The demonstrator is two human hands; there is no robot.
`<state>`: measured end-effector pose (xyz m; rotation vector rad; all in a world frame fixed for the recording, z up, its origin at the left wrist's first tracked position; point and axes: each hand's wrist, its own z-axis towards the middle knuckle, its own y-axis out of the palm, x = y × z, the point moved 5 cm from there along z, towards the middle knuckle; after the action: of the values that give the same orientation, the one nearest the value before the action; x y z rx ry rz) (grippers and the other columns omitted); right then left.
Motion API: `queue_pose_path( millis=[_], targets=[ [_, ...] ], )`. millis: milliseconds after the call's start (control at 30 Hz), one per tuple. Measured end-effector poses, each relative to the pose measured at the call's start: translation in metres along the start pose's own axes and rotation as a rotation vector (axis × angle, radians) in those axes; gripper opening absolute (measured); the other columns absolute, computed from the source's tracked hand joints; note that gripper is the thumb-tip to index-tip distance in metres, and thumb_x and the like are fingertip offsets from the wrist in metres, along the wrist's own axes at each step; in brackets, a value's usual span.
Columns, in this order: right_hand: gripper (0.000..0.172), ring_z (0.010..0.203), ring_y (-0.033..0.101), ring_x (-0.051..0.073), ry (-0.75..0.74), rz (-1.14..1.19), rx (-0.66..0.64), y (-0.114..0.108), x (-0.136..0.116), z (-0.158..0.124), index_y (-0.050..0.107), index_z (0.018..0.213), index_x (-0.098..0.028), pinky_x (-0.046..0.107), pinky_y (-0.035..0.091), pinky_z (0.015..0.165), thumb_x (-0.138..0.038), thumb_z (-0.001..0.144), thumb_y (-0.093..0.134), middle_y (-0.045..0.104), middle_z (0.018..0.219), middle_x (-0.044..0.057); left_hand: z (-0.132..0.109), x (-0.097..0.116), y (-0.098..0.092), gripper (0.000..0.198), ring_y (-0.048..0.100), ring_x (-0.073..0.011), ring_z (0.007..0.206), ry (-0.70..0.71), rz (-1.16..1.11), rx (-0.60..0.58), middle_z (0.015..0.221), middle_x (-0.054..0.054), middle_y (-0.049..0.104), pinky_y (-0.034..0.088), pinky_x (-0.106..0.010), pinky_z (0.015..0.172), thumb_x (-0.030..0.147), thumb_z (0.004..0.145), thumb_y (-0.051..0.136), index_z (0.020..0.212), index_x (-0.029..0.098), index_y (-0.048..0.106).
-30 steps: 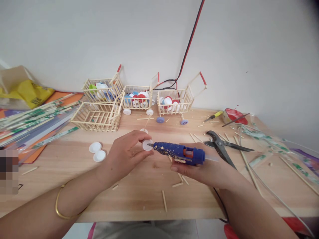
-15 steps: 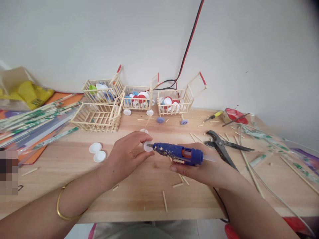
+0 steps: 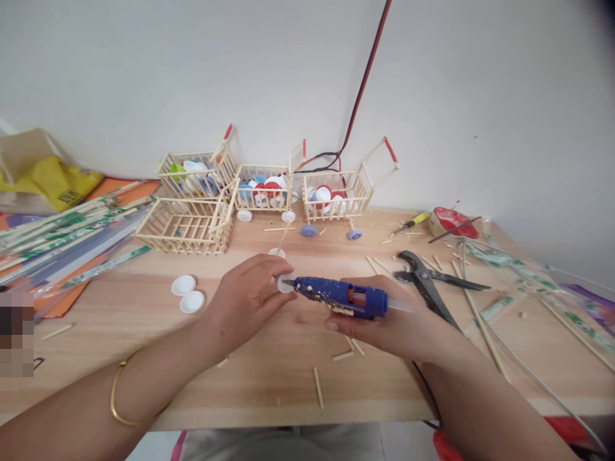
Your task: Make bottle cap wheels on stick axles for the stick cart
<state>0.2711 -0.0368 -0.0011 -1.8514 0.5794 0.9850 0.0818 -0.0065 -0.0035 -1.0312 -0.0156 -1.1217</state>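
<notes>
A small white bottle cap (image 3: pixel 287 286) is pinched between the thumb and fingers of my left hand (image 3: pixel 243 294). My right hand (image 3: pixel 391 323) is closed around a blue hot glue gun (image 3: pixel 324 292), whose tip touches or almost touches the cap; a clear glue stick pokes out of its back. Just beyond my left fingers is another white cap (image 3: pixel 277 253) with a thin wooden stick (image 3: pixel 284 238) slanting up from it; whether it joins the held cap is hidden. Two more white caps (image 3: pixel 192 301) lie left of my left hand.
Several small stick-built carts (image 3: pixel 263 189) with bottle caps line the wall, one basket (image 3: pixel 182 227) in front. Black pliers (image 3: pixel 427 282), a yellow-handled cutter (image 3: pixel 414 222) and a red-and-white bowl (image 3: pixel 454 224) lie right. Wrapped sticks (image 3: pixel 72 224) pile left. Stick scraps and cables are scattered about.
Almost nothing differs. The glue gun has shifted very slightly left, its tip still at the cap in my left hand.
</notes>
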Motion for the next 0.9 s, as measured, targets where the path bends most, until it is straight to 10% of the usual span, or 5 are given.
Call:
queue_pose_path(
  millis=[900],
  targets=[
    [0.022, 0.055, 0.041, 0.009, -0.008, -0.019, -0.030, 0.0049, 0.0004, 0.0011, 0.053, 0.072, -0.019, 0.020, 0.033, 0.048, -0.039, 0.079, 0.061, 0.050, 0.063, -0.004, -0.0007, 0.0038, 0.0018, 0.020, 0.066, -0.0177, 0.088, 0.060, 0.083, -0.004, 0.095, -0.008, 0.070, 0.055, -0.031, 0.081, 0.029, 0.082, 0.063, 0.098, 0.017, 0.062]
  ],
)
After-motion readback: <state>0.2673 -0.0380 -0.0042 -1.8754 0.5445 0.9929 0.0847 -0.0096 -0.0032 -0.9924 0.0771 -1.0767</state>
